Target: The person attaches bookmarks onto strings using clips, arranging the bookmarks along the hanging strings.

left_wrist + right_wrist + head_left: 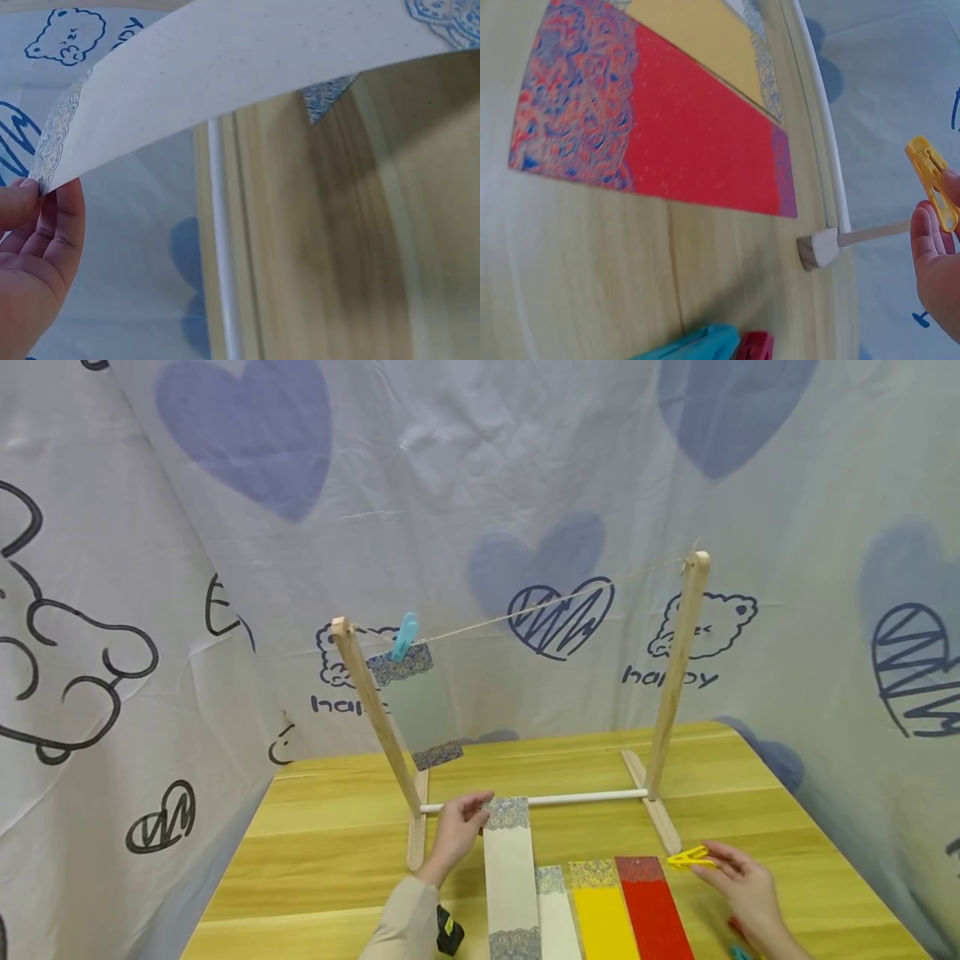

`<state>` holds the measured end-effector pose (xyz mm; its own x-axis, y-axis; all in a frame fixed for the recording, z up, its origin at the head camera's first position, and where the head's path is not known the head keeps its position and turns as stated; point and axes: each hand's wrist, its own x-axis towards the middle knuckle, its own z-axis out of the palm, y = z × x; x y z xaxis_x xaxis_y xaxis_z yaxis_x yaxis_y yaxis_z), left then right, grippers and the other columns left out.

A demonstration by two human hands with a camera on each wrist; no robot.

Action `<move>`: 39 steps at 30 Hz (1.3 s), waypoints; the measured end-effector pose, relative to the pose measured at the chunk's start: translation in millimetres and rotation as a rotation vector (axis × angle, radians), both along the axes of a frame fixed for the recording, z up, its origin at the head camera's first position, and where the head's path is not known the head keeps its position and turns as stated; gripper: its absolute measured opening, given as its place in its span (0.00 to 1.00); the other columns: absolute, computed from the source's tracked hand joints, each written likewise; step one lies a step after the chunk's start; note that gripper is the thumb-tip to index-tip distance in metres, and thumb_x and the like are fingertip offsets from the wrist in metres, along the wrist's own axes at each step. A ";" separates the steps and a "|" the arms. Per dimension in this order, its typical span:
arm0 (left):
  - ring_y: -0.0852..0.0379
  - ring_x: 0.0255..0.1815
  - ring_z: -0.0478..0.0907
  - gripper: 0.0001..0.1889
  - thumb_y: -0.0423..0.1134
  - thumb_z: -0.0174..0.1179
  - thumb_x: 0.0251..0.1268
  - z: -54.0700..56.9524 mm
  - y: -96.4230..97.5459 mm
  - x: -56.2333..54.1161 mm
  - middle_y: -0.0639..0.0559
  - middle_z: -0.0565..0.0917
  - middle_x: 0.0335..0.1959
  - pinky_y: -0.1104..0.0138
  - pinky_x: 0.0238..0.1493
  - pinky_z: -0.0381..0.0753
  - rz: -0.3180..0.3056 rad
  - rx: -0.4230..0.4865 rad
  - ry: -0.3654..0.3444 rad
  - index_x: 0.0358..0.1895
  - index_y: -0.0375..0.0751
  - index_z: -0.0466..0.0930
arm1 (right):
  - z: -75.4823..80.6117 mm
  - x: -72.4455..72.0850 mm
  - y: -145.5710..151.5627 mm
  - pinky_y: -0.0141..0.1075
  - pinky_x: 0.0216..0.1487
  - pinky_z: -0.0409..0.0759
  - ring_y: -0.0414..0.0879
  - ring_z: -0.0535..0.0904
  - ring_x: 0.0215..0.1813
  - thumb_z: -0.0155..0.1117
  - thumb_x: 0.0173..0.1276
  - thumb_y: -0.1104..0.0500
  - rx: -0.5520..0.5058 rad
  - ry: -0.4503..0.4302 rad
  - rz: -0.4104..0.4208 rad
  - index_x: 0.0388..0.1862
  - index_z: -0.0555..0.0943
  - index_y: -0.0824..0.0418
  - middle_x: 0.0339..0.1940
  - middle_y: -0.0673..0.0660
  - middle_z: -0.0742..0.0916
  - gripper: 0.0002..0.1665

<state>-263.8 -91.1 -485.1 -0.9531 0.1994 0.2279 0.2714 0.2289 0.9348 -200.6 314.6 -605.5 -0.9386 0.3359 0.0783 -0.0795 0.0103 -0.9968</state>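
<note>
My left hand [453,831] pinches the top corner of a long cream paper strip [512,881] with patterned lace-like ends. In the left wrist view, thumb and fingers [64,225] grip that corner, and the strip [187,67] bows away from them above the table. My right hand [750,893] holds a yellow clothespin [690,857] between thumb and fingers, to the right of the red strip [656,914]. The clothespin [931,180] also shows in the right wrist view. A light blue clothespin [405,637] clips a pale strip [423,706] to the string [495,620].
A wooden frame has a left post [378,718], a right post [677,677] and a white crossbar [585,797]. A white strip [558,918] and a yellow strip [603,918] lie beside the red one. Teal [694,346] and red [755,346] clothespins and a black object [450,933] are on the table.
</note>
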 end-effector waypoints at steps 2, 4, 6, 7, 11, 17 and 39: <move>0.51 0.27 0.75 0.14 0.24 0.52 0.60 4.1 1.4 -0.2 0.39 0.78 0.35 0.55 0.26 0.78 -0.001 0.005 0.010 0.49 0.29 0.75 | -1.8 -2.1 -2.3 0.27 0.35 0.78 0.33 0.79 0.38 0.70 0.50 0.62 0.031 0.013 -0.004 0.53 0.72 0.72 0.37 0.40 0.83 0.31; 0.50 0.27 0.76 0.14 0.25 0.53 0.59 9.4 3.2 -0.2 0.41 0.77 0.33 0.54 0.26 0.78 0.001 0.005 0.025 0.49 0.29 0.76 | -3.7 -5.6 -3.5 0.27 0.35 0.78 0.33 0.79 0.39 0.70 0.50 0.61 0.051 0.020 -0.016 0.53 0.72 0.71 0.38 0.41 0.83 0.31; 0.50 0.27 0.76 0.13 0.24 0.53 0.59 15.6 5.3 -0.2 0.40 0.77 0.32 0.54 0.27 0.78 -0.001 0.011 0.043 0.48 0.28 0.76 | -5.4 -9.4 -3.7 0.27 0.36 0.78 0.33 0.78 0.40 0.70 0.50 0.60 0.067 0.012 -0.025 0.54 0.72 0.70 0.39 0.41 0.82 0.32; 0.50 0.27 0.76 0.13 0.23 0.54 0.58 20.6 6.7 1.3 0.40 0.77 0.32 0.55 0.27 0.78 0.002 0.011 0.052 0.47 0.27 0.76 | -6.3 -11.4 -3.3 0.27 0.36 0.78 0.33 0.78 0.40 0.70 0.51 0.59 0.079 0.005 -0.028 0.55 0.72 0.69 0.40 0.41 0.82 0.33; 0.46 0.28 0.76 0.11 0.21 0.53 0.57 40.3 11.6 6.7 0.36 0.78 0.32 0.55 0.27 0.79 0.012 0.022 0.083 0.45 0.24 0.75 | -8.2 -22.6 -0.4 0.28 0.37 0.78 0.34 0.78 0.41 0.71 0.50 0.57 0.083 0.003 -0.027 0.55 0.72 0.67 0.41 0.42 0.82 0.34; 0.42 0.31 0.77 0.12 0.22 0.53 0.57 61.4 15.4 10.3 0.34 0.78 0.33 0.54 0.30 0.79 0.049 0.042 0.117 0.45 0.24 0.76 | -7.5 -48.8 11.1 0.30 0.36 0.78 0.38 0.79 0.41 0.71 0.48 0.63 -0.008 0.122 -0.010 0.53 0.72 0.72 0.42 0.50 0.83 0.32; 0.38 0.28 0.78 0.11 0.19 0.55 0.54 108.7 19.7 7.6 0.31 0.78 0.30 0.56 0.28 0.80 0.084 0.117 0.304 0.42 0.21 0.76 | 104.9 -75.6 -12.3 0.28 0.38 0.78 0.43 0.78 0.45 0.67 0.53 0.67 -0.084 0.317 0.140 0.53 0.74 0.67 0.48 0.58 0.80 0.26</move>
